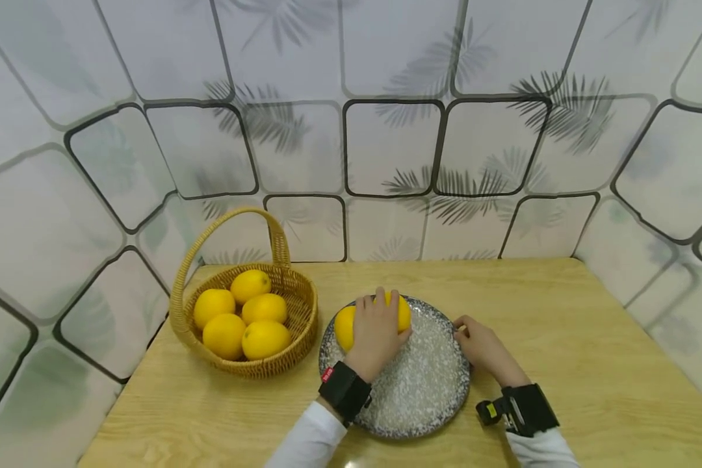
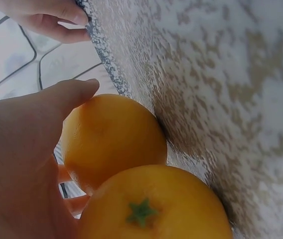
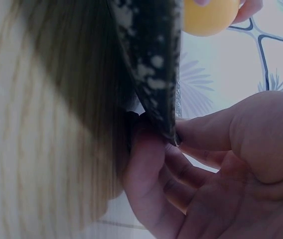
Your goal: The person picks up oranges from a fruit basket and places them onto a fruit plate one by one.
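Observation:
A round speckled grey plate (image 1: pixel 427 383) with a dark rim lies on the table. Toward its back left sit two oranges, touching or nearly so. My left hand (image 1: pixel 377 331) grips the farther orange (image 2: pixel 114 142) from above, thumb on one side and fingers round the other. The nearer orange (image 2: pixel 156 204), with a green star-shaped stem mark, lies beside that palm. At the plate's right edge my right hand (image 1: pixel 485 351) pinches the rim (image 3: pixel 154 94), thumb on top and index finger underneath, as the right wrist view shows.
Left of the plate stands a woven basket (image 1: pixel 307 325) with a tall arched handle, holding several yellow fruits (image 1: pixel 266 339). The wooden table (image 1: pixel 561 325) meets patterned wall coverings (image 1: pixel 392 149) at the back and sides.

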`<action>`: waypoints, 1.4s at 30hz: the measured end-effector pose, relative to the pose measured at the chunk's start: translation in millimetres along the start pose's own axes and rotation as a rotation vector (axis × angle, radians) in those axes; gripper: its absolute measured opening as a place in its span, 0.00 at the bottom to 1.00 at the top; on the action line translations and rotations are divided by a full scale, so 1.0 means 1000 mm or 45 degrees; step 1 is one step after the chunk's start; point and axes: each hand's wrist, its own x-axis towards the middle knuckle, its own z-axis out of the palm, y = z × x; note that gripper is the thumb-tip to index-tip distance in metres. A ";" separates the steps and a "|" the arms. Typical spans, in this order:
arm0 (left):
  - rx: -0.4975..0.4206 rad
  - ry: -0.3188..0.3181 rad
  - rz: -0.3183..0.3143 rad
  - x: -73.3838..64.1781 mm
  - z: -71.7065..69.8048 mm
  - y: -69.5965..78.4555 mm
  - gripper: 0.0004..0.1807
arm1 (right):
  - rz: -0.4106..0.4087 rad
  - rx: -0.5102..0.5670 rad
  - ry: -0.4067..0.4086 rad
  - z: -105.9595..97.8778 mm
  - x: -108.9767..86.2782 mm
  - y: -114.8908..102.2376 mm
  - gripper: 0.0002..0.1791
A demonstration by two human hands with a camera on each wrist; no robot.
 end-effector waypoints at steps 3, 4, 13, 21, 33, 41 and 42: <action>-0.010 -0.031 -0.007 -0.001 -0.003 -0.001 0.44 | -0.006 0.007 -0.006 0.000 0.001 -0.001 0.17; -0.014 -0.038 -0.009 -0.001 -0.004 -0.001 0.44 | -0.006 0.012 -0.013 0.000 0.001 -0.001 0.17; -0.119 -0.050 -0.078 -0.007 -0.014 -0.003 0.41 | 0.011 0.006 -0.025 -0.001 0.000 -0.001 0.18; -0.189 0.049 -0.143 -0.024 -0.045 -0.020 0.36 | 0.047 0.023 -0.032 0.000 0.000 -0.002 0.18; -0.239 0.244 -0.333 -0.043 -0.074 -0.084 0.26 | 0.057 0.033 -0.039 -0.002 0.001 -0.003 0.18; -0.210 0.066 -0.508 -0.061 -0.080 -0.136 0.32 | 0.057 0.028 -0.036 -0.001 -0.001 -0.004 0.17; -0.208 0.018 -0.525 -0.064 -0.080 -0.142 0.33 | 0.055 0.029 -0.038 -0.001 -0.001 -0.004 0.17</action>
